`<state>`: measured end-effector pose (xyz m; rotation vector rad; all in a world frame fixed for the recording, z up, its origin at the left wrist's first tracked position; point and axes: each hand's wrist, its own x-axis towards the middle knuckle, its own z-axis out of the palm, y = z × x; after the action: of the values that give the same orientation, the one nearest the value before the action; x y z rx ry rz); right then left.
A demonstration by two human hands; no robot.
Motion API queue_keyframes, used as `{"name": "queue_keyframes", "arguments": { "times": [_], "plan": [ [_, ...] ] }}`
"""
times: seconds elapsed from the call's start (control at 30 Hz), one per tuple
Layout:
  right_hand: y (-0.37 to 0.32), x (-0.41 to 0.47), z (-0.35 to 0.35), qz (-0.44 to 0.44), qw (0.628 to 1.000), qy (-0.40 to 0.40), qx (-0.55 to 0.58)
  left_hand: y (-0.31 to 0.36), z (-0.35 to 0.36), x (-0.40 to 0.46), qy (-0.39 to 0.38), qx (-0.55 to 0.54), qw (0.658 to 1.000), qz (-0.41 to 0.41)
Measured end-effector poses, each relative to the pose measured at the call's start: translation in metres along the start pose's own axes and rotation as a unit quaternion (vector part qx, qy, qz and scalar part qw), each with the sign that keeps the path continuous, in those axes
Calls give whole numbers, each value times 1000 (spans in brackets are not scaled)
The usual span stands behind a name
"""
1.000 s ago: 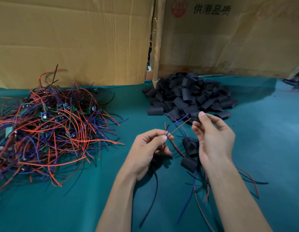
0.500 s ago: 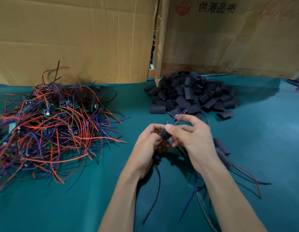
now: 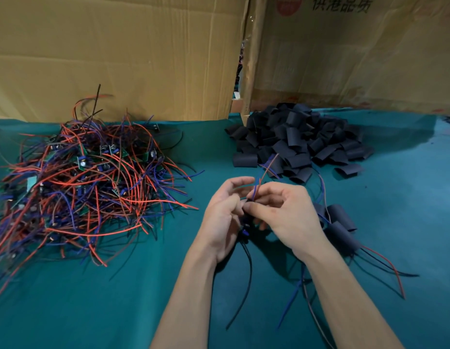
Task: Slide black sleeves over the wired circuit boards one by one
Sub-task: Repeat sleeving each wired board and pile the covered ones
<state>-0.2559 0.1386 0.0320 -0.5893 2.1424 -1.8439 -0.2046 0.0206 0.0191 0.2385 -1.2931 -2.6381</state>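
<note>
My left hand [image 3: 222, 217] grips a wired circuit board [image 3: 244, 230] low between the palms; its black wire [image 3: 246, 270] hangs toward me and its red and blue leads [image 3: 263, 172] stick up between the hands. My right hand [image 3: 286, 212] pinches a black sleeve [image 3: 247, 206] around those leads, right against the left fingers. Most of the board and sleeve is hidden by fingers. A pile of black sleeves [image 3: 294, 142] lies behind the hands. A tangle of unsleeved wired boards [image 3: 88, 182] lies at the left.
Two sleeved boards [image 3: 342, 222] with trailing wires lie just right of my right wrist. Cardboard walls [image 3: 143, 56] close off the back of the green cloth table [image 3: 93, 298].
The right hand came in from the sleeve pile to the left hand with a sleeve, and the leads now poke up through the pinch. Both hands sit closer together.
</note>
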Motion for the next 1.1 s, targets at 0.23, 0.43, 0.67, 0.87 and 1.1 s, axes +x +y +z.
{"name": "queue_keyframes", "arguments": {
  "times": [0.23, 0.43, 0.67, 0.87, 1.1],
  "plan": [
    [-4, 6, -13, -38, 969, 160, 186, -3, -4, -3, -17, 61, 998, 27],
    [-6, 6, -16, -64, 965, 194, 165, -5, -1, -4, 18, 97, 993, 63],
    [-4, 6, -18, -67, 972, 201, 97, -2, 0, -5, 29, 79, 993, 80],
    [-6, 6, -16, -27, 970, 188, 151, -3, -3, -4, 25, 103, 992, 75],
    [-4, 7, -13, -21, 962, 203, 178, -4, -3, -4, 31, 114, 991, 70]
  ]
}}
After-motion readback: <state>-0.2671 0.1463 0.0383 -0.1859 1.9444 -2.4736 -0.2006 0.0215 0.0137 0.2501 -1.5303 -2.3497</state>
